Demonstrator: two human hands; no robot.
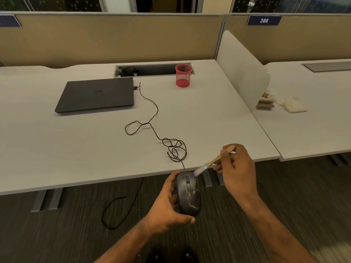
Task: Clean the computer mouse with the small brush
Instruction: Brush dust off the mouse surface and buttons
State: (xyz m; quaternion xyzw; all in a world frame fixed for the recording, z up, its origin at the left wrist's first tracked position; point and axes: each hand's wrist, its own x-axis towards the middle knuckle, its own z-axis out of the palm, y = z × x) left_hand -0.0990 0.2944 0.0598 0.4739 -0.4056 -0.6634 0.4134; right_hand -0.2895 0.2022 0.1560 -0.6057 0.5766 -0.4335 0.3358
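A black wired computer mouse (188, 194) with pale dust specks on its top is held in front of the desk edge, over the floor. My left hand (167, 204) grips it from the left side and underneath. My right hand (237, 169) holds a small brush (210, 161) with a wooden handle and pale bristles. The bristle tip touches the mouse's front right, near the buttons. The mouse's thin dark cable (152, 122) runs in loops across the desk to a shut black laptop (96, 94).
A red mesh pen cup (182, 75) stands at the back by an open cable tray (150, 69). A white divider panel (241, 71) separates the neighbouring desk, which holds a crumpled cloth (290, 104) and small boxes (265, 103). A loose cable (114, 213) lies on the carpet.
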